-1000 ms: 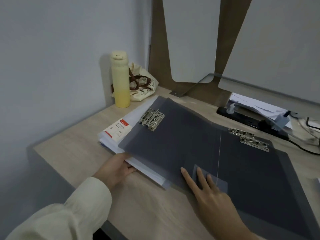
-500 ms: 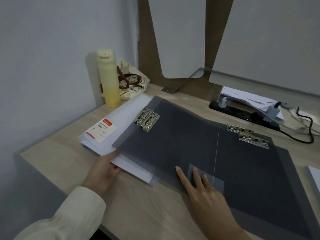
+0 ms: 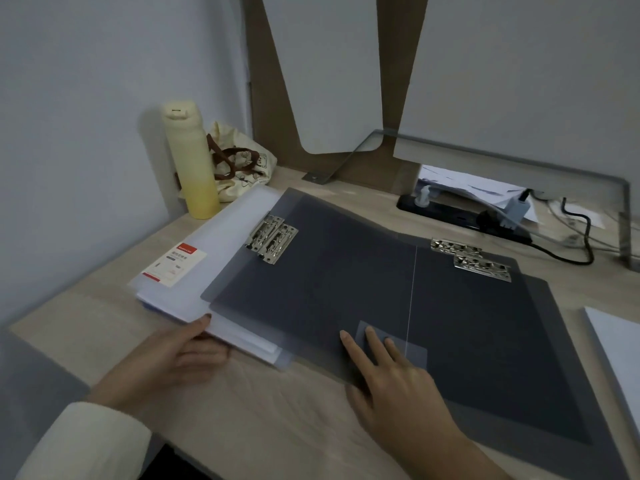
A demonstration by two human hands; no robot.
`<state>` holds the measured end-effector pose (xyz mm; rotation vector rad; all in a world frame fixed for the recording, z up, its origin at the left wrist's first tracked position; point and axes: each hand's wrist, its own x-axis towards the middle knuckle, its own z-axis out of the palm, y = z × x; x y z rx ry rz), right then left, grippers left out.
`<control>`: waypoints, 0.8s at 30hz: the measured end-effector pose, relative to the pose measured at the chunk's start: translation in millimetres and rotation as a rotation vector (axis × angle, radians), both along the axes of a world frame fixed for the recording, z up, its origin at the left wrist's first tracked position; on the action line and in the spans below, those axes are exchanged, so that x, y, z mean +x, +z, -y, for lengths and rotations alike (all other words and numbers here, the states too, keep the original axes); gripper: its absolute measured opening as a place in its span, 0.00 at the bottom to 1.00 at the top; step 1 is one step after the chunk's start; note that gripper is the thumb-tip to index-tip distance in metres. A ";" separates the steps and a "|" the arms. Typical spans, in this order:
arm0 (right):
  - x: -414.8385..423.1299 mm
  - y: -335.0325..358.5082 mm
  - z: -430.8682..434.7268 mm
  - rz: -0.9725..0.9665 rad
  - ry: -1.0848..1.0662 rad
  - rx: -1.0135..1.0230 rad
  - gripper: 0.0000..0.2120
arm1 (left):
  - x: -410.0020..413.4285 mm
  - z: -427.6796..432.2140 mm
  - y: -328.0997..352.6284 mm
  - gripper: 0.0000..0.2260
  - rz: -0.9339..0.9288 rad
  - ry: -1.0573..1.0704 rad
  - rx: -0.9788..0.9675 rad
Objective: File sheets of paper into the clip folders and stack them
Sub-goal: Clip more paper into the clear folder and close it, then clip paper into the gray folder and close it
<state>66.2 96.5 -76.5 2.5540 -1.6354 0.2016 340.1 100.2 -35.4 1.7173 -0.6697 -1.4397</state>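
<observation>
A dark grey clip folder [image 3: 346, 289] lies open across the wooden desk [image 3: 259, 410], with metal clips [image 3: 272, 239] at its left and more clips [image 3: 471, 259] at its right. Its left flap overlaps a stack of white translucent folders [image 3: 207, 258] bearing a red-and-white label [image 3: 175, 263]. My left hand [image 3: 173, 358] grips the near edge of that white stack, thumb on top. My right hand [image 3: 391, 379] presses flat on the grey folder's near edge, fingers straight. White sheets of paper [image 3: 616, 348] lie at the right edge.
A yellow bottle [image 3: 190, 161] and a cream cloth bag [image 3: 242, 168] stand at the back left by the wall. A black power strip [image 3: 460, 216] with plugs and cables runs along the back right, below a glass shelf with papers.
The white folder stack has slid left and toward me under my left hand, showing more of itself beside the grey folder. My right hand stays pressed on the grey folder.
</observation>
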 end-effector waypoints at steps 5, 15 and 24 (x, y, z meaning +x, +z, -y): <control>-5.2 13.6 -2.6 0.068 -0.075 0.149 0.26 | -3.8 -13.8 11.8 0.14 0.281 -0.191 -0.202; -52.1 33.7 -10.7 0.484 -0.131 0.200 0.13 | -115.9 35.3 37.6 0.11 0.076 -0.528 -0.457; -195.3 51.9 -67.2 0.602 -0.585 0.144 0.11 | -279.6 34.0 47.2 0.10 -0.078 -0.918 -0.479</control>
